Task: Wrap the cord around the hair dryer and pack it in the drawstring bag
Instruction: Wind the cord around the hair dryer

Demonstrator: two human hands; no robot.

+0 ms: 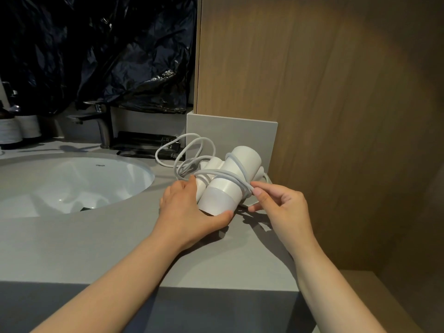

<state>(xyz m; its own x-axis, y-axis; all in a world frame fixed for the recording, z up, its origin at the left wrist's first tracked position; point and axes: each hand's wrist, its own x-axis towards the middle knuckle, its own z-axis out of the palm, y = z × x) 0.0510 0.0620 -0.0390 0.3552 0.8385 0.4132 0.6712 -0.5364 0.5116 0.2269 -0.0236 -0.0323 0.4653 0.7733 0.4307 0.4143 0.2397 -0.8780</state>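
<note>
Both forearms reach in over the grey counter (120,248). The left hand (187,212) curls round the near end of the white dryer (230,181), thumb under its rim, and holds it down on its side on the counter by the right-hand corner. The right hand (283,207) pinches the cord (216,174) between thumb and forefinger just beside the barrel.

The wrapping looks about half done. A few turns lie across the barrel and the folded handle, but several loose loops stand free behind the dryer and need winding on. Packing has not begun, and no bag is open anywhere in view.

Beyond the loops a flat black pouch (144,145) lies against the back wall. It may be the bag, but I cannot tell.

To the left, the white sink (108,179) holds nothing but a dark drain fitting, with the faucet (103,126) behind it. Two ribbed cups (12,131) stand far left, their contents hidden. Black plastic sheet (108,56) hangs above, and a wood panel (336,116) fills the right.
</note>
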